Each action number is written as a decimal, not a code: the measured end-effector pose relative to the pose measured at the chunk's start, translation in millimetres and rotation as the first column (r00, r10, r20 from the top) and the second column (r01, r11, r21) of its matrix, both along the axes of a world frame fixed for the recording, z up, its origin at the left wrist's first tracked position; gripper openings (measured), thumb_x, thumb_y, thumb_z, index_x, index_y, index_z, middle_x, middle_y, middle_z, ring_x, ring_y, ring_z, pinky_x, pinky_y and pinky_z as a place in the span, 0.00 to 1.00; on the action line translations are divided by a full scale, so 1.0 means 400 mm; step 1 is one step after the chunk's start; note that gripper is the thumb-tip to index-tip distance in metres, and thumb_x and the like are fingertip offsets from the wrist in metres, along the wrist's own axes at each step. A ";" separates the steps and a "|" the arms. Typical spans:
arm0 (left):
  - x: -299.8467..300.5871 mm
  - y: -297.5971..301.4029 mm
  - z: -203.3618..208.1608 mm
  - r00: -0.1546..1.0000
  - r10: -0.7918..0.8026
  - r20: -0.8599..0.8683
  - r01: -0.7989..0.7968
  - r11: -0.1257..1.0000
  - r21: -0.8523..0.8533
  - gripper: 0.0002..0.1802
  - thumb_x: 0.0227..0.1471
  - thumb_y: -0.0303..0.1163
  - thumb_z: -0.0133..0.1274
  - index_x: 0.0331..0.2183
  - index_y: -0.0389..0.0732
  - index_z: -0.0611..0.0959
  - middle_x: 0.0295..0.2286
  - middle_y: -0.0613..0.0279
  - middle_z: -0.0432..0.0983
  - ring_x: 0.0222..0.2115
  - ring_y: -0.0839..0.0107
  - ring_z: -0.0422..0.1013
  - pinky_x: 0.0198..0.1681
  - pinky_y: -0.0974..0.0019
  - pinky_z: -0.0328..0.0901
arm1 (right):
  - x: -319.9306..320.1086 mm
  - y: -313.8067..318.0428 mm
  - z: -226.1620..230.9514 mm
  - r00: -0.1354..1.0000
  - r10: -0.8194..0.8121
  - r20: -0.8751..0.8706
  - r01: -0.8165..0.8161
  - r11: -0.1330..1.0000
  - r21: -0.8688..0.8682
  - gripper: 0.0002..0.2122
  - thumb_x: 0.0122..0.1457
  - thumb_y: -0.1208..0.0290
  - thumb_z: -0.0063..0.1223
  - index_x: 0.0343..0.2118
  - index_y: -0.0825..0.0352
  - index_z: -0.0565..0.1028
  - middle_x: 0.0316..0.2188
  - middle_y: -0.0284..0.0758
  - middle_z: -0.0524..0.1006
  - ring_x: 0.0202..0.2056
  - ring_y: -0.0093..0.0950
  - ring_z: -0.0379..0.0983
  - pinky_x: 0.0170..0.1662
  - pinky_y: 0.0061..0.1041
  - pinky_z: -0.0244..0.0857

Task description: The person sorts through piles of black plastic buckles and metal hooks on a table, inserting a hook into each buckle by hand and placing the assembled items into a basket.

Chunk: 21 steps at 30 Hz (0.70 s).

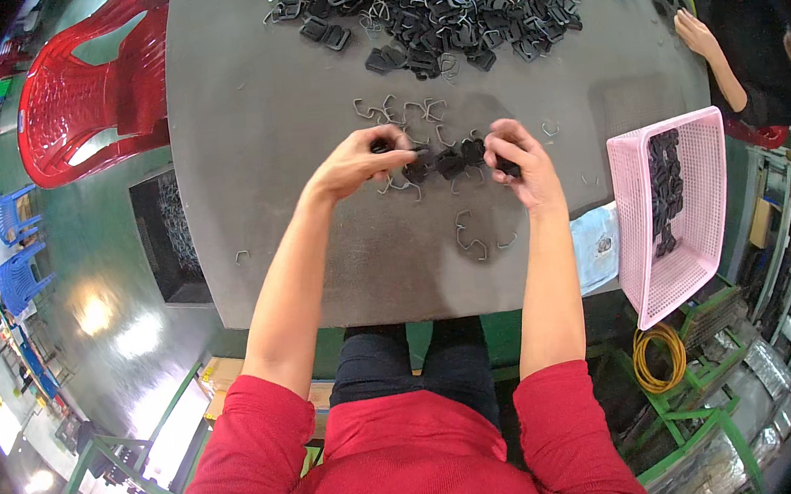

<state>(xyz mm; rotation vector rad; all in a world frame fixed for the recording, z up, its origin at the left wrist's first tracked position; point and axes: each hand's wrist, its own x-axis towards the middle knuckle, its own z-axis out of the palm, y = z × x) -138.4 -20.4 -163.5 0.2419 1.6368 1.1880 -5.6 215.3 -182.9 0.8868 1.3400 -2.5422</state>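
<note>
My left hand (371,162) is closed in a pinch on a small black plastic part (380,145) above the table. To its right, my right hand (523,164) curls its fingers round another black plastic part (508,167). Between the two hands lie several similar black pieces (449,163). Bent metal wire clips (388,110) are scattered just beyond my left hand, and more wire clips (470,240) lie nearer to me. The exact shape of the held pieces is partly hidden by my fingers.
A large heap of black plastic parts (448,4) covers the table's far side. A pink basket (634,224) holding black parts stands at the right edge, beside a pale blue packet (595,247). A red chair (96,100) is at left. A co-worker's hands (697,32) work at the far right.
</note>
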 end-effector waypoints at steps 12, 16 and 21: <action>0.069 -0.007 -0.024 0.905 0.379 -0.192 -0.411 0.896 -0.166 0.12 0.46 0.37 0.59 0.29 0.41 0.78 0.19 0.68 0.69 0.18 0.80 0.62 0.19 0.74 0.57 | -0.003 -0.098 -0.029 0.954 0.177 0.243 -0.282 0.807 0.518 0.13 0.44 0.65 0.63 0.25 0.66 0.71 0.24 0.27 0.72 0.28 0.23 0.70 0.29 0.23 0.62; 0.157 0.016 -0.062 0.631 -0.143 -0.762 -0.333 0.838 -0.433 0.21 0.39 0.43 0.62 0.31 0.39 0.77 0.28 0.57 0.73 0.31 0.59 0.72 0.33 0.59 0.65 | 0.072 -0.049 0.079 0.991 -0.116 -0.060 0.100 0.970 -0.223 0.06 0.50 0.72 0.56 0.31 0.63 0.72 0.29 0.29 0.72 0.28 0.18 0.68 0.21 0.14 0.56; 0.188 0.082 -0.078 0.632 -0.100 -0.768 -0.350 0.847 -0.399 0.21 0.39 0.42 0.62 0.30 0.38 0.76 0.29 0.56 0.73 0.32 0.57 0.71 0.34 0.58 0.65 | 0.042 0.003 0.002 0.995 -0.096 0.031 0.096 0.995 -0.002 0.07 0.50 0.69 0.57 0.31 0.60 0.73 0.28 0.28 0.73 0.30 0.19 0.71 0.21 0.16 0.58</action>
